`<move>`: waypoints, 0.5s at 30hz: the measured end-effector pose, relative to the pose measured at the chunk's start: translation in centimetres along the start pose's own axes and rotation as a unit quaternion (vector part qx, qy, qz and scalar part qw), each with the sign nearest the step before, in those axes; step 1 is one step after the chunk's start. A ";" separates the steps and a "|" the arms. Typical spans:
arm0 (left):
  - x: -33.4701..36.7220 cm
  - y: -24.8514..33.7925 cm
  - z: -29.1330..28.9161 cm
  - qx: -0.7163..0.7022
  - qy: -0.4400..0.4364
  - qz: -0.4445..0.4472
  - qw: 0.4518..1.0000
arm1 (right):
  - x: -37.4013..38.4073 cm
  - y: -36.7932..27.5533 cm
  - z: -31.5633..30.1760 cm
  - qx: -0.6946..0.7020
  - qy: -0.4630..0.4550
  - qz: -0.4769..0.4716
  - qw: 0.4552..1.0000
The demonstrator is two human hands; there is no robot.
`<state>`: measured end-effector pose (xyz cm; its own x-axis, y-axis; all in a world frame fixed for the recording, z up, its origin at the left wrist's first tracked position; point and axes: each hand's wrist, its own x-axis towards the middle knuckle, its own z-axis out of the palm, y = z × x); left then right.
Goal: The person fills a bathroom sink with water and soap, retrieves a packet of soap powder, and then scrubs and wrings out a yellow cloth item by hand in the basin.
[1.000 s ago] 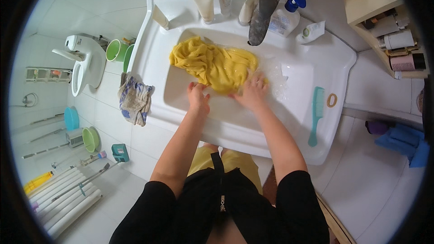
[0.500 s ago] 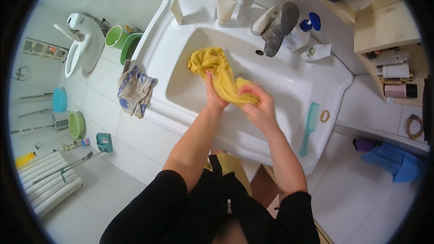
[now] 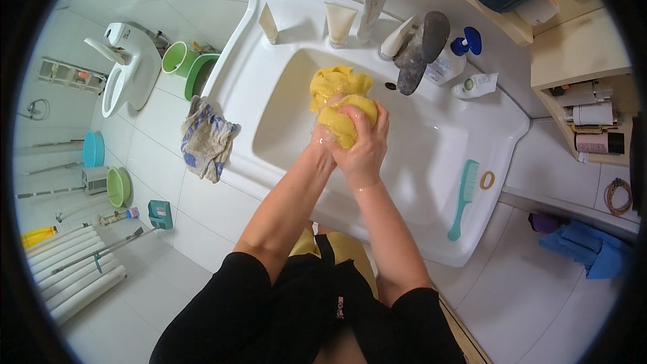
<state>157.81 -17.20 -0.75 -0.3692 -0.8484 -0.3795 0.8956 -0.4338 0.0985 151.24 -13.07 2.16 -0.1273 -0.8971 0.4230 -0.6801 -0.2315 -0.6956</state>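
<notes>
A wet yellow cloth is being squeezed tight between the left hand and right hand, bunched up above the white sink basin near the faucet.

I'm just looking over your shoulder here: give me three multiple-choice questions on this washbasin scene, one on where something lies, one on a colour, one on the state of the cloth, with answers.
1. Where does the comb lie?
A. in the basin
B. on the sink rim, to the person's right
C. on the floor

2. What colour is the cloth in the hands?
A. yellow
B. red
C. black

3. How is the cloth held?
A. spread flat in the basin
B. hanging over the tap
C. bunched up, squeezed between both hands

Answers:
1 B, the teal comb rests on the white rim beside a small ring.
2 A, the wad is plainly yellow.
3 C, the left hand and right hand close round the wad above the basin.
</notes>
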 end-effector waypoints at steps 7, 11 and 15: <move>-0.5 1.2 -0.8 0.323 0.114 0.150 0.927 | 1.9 9.8 1.2 0.294 -0.066 0.560 0.772; 0.7 3.4 -4.0 0.355 0.283 0.084 0.887 | -2.5 17.1 -2.1 -0.164 -0.130 0.283 0.936; 1.4 0.6 -7.7 0.365 0.371 -0.038 0.853 | -6.2 14.8 -0.3 -0.301 -0.255 0.176 0.902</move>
<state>159.77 -16.34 -8.29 0.0830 -0.5013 -0.8613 0.3822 -0.7822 0.4921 141.75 -10.81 -10.53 -0.1680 -0.9670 -0.1917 -0.9503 0.2106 -0.2294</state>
